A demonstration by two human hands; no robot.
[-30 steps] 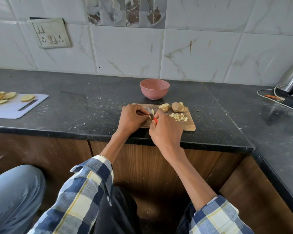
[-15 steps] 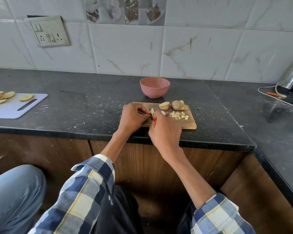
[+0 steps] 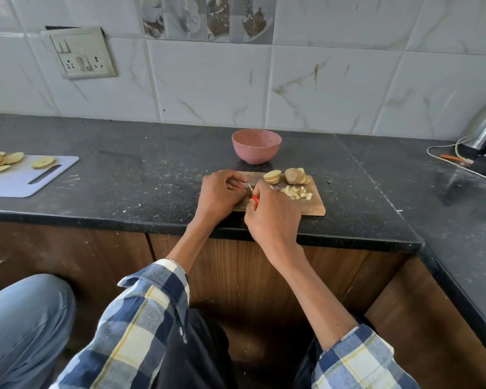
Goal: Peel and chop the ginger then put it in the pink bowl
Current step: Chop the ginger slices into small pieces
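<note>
Gripping a red-handled knife (image 3: 254,198), the right hand (image 3: 272,217) cuts beside the curled left hand (image 3: 219,196), whose hold is hidden

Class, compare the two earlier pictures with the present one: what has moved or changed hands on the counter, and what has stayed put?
Little changed. The right hand still grips the red-handled knife and the left hand still steadies the ginger being cut, both edging only slightly on the wooden cutting board. Nothing was picked up or let go. The pink bowl, ginger slices and chopped ginger pile stayed put.
</note>
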